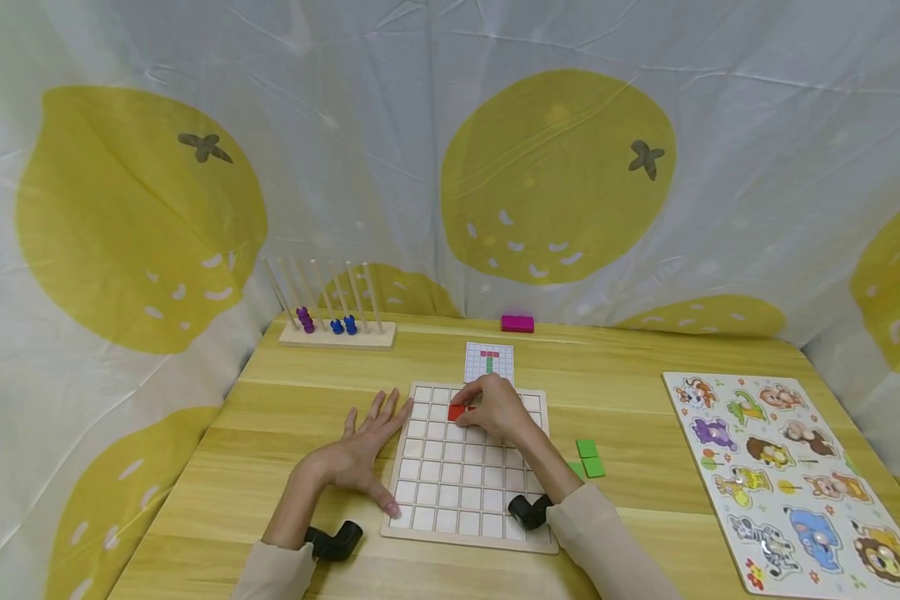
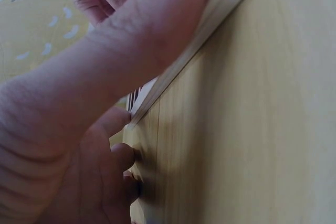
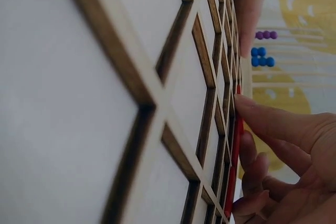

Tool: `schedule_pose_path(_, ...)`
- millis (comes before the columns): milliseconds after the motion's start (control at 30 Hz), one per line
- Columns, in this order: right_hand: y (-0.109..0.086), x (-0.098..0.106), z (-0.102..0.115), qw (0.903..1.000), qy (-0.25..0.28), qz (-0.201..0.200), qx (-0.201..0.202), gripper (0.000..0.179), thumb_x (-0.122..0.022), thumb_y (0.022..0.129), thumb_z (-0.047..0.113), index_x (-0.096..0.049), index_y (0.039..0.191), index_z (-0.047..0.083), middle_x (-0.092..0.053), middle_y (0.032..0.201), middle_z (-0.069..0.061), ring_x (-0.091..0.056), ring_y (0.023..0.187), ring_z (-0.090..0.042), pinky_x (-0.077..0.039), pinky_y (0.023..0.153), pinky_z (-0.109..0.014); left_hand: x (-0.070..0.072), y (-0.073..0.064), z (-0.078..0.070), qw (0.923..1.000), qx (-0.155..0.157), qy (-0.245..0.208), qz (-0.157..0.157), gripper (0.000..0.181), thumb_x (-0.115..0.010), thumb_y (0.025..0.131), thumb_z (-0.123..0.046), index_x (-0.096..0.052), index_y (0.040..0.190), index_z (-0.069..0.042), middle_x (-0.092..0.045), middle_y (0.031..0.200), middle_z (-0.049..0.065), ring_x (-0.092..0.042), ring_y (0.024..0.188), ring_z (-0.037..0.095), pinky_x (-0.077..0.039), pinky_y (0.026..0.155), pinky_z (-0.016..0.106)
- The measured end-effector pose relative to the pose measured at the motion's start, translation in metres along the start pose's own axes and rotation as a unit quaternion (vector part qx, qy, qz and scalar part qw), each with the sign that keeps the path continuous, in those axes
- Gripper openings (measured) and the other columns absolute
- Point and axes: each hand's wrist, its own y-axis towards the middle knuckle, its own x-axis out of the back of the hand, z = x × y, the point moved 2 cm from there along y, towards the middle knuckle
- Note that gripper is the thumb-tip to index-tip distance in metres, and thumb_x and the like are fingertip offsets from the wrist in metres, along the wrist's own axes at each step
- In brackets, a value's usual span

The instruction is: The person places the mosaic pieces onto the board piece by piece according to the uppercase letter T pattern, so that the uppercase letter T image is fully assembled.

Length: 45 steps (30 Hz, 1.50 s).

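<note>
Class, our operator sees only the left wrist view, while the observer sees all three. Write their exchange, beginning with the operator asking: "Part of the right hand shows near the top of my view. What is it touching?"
Observer: The right hand is touching a red tile toward the far side of the grid board.
Operator: What lies just beyond the board?
Observer: A card printed with a red row above a green column.
Operator: Are there any green pieces?
Observer: Yes, green tiles lie on the table to the right of the board.
</note>
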Motion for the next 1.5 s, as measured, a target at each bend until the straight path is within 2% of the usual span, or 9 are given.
schedule_pose_path(133,0.000,0.000,-0.001,1.0000,0.000,0.001,0.001,0.021,-0.089,0.076,0.003,-0.083,0.095,0.010,-0.078,0.094,-0.003,-0.066,0.094,-0.018,-0.054,0.082,-0.030,0.000,0.001,0.000,1.0000,0.001,0.001,0.001,0.151,-0.100,0.058,-0.041,0.000,0.167,-0.009,0.018,0.172,0.022,0.022,0.158,0.044,0.016,0.121,0.074)
schedule_pose_path(433,-0.003,0.004,-0.001,0.9999,0.011,0.007,0.005,0.020,-0.089,0.078,0.004,-0.083,0.096,0.009,-0.078,0.095,-0.004,-0.064,0.091,-0.016,-0.052,0.078,-0.028,-0.001,0.002,-0.001,1.0000,0.001,0.002,0.001,0.151,-0.100,0.058,-0.041,-0.001,0.167,-0.008,0.017,0.172,0.022,0.021,0.158,0.045,0.016,0.121,0.073)
schedule_pose_path(733,-0.017,0.034,-0.009,0.9994,0.031,0.006,0.013,0.019,-0.081,0.086,0.010,-0.080,0.104,0.005,-0.073,0.097,-0.007,-0.055,0.069,-0.015,-0.047,0.062,-0.027,-0.001,0.002,-0.002,1.0000,0.003,0.002,0.000,0.151,-0.100,0.058,-0.041,-0.001,0.167,-0.009,0.018,0.171,0.022,0.021,0.158,0.044,0.016,0.121,0.073)
schedule_pose_path(833,-0.027,0.048,-0.019,0.9995,0.026,0.010,0.014,0.021,-0.079,0.089,0.012,-0.079,0.108,0.005,-0.073,0.102,-0.009,-0.053,0.068,-0.017,-0.047,0.062,-0.028,-0.001,0.001,-0.001,1.0000,0.001,-0.001,0.001,0.151,-0.100,0.058,-0.041,0.000,0.167,-0.009,0.018,0.171,0.022,0.022,0.158,0.045,0.017,0.121,0.073)
schedule_pose_path(1167,-0.062,0.097,-0.067,0.9993,0.011,0.037,0.004,0.024,-0.075,0.094,0.015,-0.076,0.116,0.004,-0.074,0.112,-0.012,-0.055,0.080,-0.020,-0.048,0.062,-0.026,0.000,-0.002,-0.001,1.0000,-0.002,0.003,-0.002,0.151,-0.100,0.058,-0.042,0.000,0.167,-0.009,0.018,0.171,0.023,0.021,0.158,0.045,0.017,0.121,0.073)
schedule_pose_path(1333,-0.074,0.117,-0.093,0.9981,0.005,0.059,0.016,0.025,-0.076,0.094,0.015,-0.076,0.117,0.004,-0.076,0.113,-0.013,-0.058,0.083,-0.019,-0.051,0.069,-0.024,-0.001,-0.001,-0.001,1.0000,-0.001,-0.002,-0.003,0.152,-0.100,0.057,-0.041,-0.001,0.167,-0.010,0.018,0.171,0.022,0.022,0.157,0.045,0.017,0.121,0.073)
schedule_pose_path(1500,-0.082,0.129,-0.113,0.9952,0.014,0.089,0.039,0.025,-0.075,0.094,0.014,-0.076,0.116,0.002,-0.077,0.114,-0.015,-0.062,0.087,-0.011,-0.052,0.075,-0.021,-0.001,-0.001,0.000,1.0000,-0.003,0.002,-0.001,0.152,-0.100,0.057,-0.042,-0.001,0.167,-0.010,0.018,0.171,0.023,0.022,0.157,0.045,0.017,0.120,0.073)
